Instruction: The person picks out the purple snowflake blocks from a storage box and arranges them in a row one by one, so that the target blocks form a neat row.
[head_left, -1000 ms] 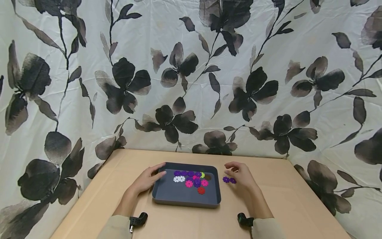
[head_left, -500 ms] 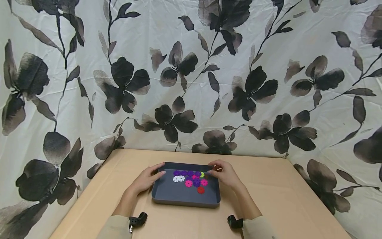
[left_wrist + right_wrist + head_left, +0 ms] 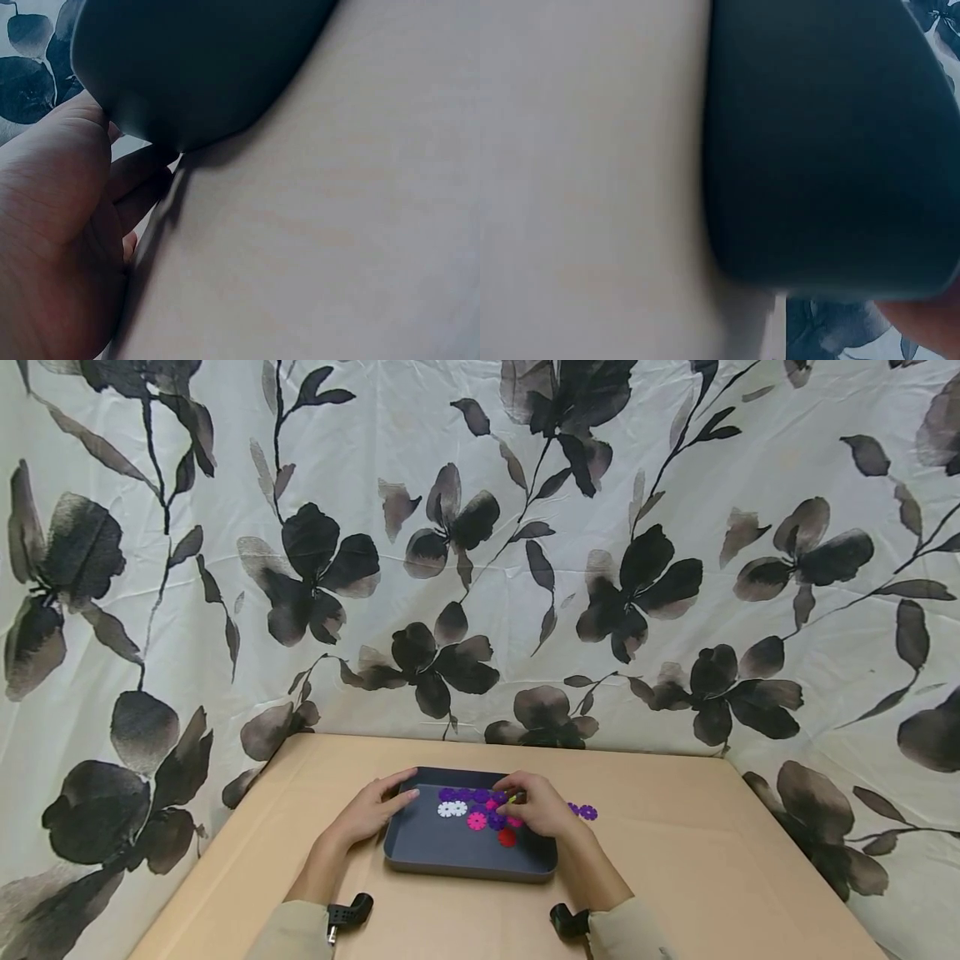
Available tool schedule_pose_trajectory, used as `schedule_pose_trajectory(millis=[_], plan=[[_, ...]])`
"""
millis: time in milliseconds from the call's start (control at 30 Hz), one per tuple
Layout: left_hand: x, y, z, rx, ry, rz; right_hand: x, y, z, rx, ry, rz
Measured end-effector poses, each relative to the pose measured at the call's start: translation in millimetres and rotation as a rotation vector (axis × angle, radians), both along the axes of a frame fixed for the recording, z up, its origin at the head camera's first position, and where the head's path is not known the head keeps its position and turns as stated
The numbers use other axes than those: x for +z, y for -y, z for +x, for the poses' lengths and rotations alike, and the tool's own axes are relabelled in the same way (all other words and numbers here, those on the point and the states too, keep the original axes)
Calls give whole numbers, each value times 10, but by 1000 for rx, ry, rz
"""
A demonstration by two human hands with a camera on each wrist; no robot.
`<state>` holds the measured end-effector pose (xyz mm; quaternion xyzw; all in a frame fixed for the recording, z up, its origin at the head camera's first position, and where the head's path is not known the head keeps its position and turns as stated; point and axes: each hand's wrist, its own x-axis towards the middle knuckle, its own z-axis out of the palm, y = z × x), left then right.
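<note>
A dark grey tray (image 3: 468,858) holds several flower-shaped notched discs: purple discs (image 3: 447,794), white discs (image 3: 452,809), a pink disc (image 3: 476,821) and a red disc (image 3: 507,837). My left hand (image 3: 367,810) grips the tray's left side, thumb over the rim; the left wrist view shows its fingers low against the outer wall (image 3: 202,75). Over the right part of the tray, my right hand (image 3: 543,806) has thumb and fingers around a yellow-green disc (image 3: 512,798); I cannot tell whether it is pinched. In the right wrist view the tray wall (image 3: 832,150) hides most of that hand.
Two purple discs (image 3: 588,812) lie on the tan table (image 3: 712,860) to the right of the tray, one partly behind my right wrist. A white cloth with dark flowers (image 3: 442,527) hangs behind the table.
My right hand has moved left from beside the purple discs on the table, across the tray's right rim, to the discs inside. My left hand and the tray have stayed put.
</note>
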<state>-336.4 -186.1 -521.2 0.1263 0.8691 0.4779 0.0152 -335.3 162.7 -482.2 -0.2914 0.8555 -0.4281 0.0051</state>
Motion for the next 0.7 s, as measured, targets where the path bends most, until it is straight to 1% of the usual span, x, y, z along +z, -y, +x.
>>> schedule_pose_trajectory(millis=[167, 267, 467, 567, 700], plan=[[-4, -4, -8, -7, -8, -1, -29, 44, 6, -28, 12, 107], [-1, 3, -5, 4, 1, -1, -45, 66, 6, -44, 12, 164], [-4, 13, 0, 11, -2, -6, -63, 134, 4, -53, -16, 264], [-5, 4, 1, 6, -5, -8, -71, 160, 8, -57, -28, 289], [-10, 0, -2, 5, -5, -2, -79, 177, 19, -68, -23, 295]])
